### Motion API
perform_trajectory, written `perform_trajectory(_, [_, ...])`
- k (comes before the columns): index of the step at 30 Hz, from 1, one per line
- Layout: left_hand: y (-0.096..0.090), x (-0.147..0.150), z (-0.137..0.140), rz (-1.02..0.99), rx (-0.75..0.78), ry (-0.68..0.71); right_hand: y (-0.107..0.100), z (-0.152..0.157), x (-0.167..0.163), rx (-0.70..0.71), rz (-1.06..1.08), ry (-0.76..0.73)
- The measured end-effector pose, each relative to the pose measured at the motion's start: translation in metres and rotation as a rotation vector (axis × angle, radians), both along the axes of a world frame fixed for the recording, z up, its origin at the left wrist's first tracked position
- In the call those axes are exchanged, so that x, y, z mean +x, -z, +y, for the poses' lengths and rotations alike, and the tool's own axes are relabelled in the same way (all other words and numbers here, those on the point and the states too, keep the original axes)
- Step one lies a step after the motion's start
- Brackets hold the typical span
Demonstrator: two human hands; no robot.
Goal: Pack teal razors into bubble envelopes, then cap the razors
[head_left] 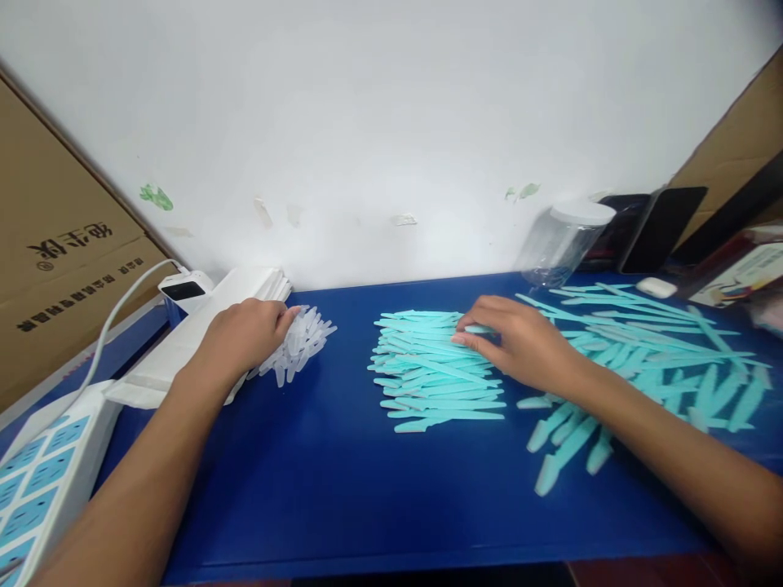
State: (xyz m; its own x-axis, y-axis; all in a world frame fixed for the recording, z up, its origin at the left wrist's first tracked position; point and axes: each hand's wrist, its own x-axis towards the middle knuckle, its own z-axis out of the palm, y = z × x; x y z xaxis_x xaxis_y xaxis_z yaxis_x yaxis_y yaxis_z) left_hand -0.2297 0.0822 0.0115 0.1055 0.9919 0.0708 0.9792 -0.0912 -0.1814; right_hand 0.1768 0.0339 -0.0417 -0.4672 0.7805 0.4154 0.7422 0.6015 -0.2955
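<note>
My left hand (248, 338) is at a small pile of clear plastic caps (299, 346) on the left of the blue table. Its fingers are curled in towards the thumb; whatever they hold, if anything, is hidden. My right hand (514, 338) pinches the end of a turquoise eyebrow razor (480, 330) at the upper right of a stack of razors. The stacked eyebrow razors (428, 371) lie side by side, roughly crosswise, in the middle. More loose razors (661, 350) are heaped at many angles under and beyond my right forearm.
White flat packets (183, 342) and a power strip (49, 465) are at the left, beside a cardboard box (67, 244). A clear jar with a white lid (566, 240), a dark phone (664, 228) and a small white case (656, 287) stand at the back right near the wall.
</note>
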Motion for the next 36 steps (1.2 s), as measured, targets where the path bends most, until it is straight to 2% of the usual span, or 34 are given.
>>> perform_trajectory(4, [0.003,0.001,0.001,-0.007,-0.031,0.003,-0.006,0.001,0.004,-0.052,0.027,0.052])
perform_trajectory(14, [0.004,0.0,0.0,0.071,-0.017,-0.045,-0.018,-0.017,0.004,-0.258,0.01,-0.035])
perform_trajectory(21, [0.001,0.01,-0.006,0.055,0.144,-0.035,-0.018,-0.017,0.002,-0.183,0.061,-0.108])
perform_trajectory(24, [0.007,0.026,-0.014,-0.146,0.261,0.169,-0.018,-0.019,-0.006,-0.106,0.146,-0.145])
perform_trajectory(27, [0.019,0.055,-0.034,-0.407,0.286,0.543,-0.02,-0.028,-0.019,-0.045,0.236,-0.215])
perform_trajectory(30, [0.031,0.085,-0.06,-0.471,0.251,0.898,-0.02,-0.04,-0.032,-0.022,0.271,-0.31])
perform_trajectory(33, [0.039,0.102,-0.076,-0.468,0.239,1.039,-0.015,-0.047,-0.04,-0.013,0.277,-0.347])
perform_trajectory(36, [0.041,0.103,-0.075,-0.4,0.278,1.03,-0.012,-0.048,-0.043,-0.057,0.321,-0.316])
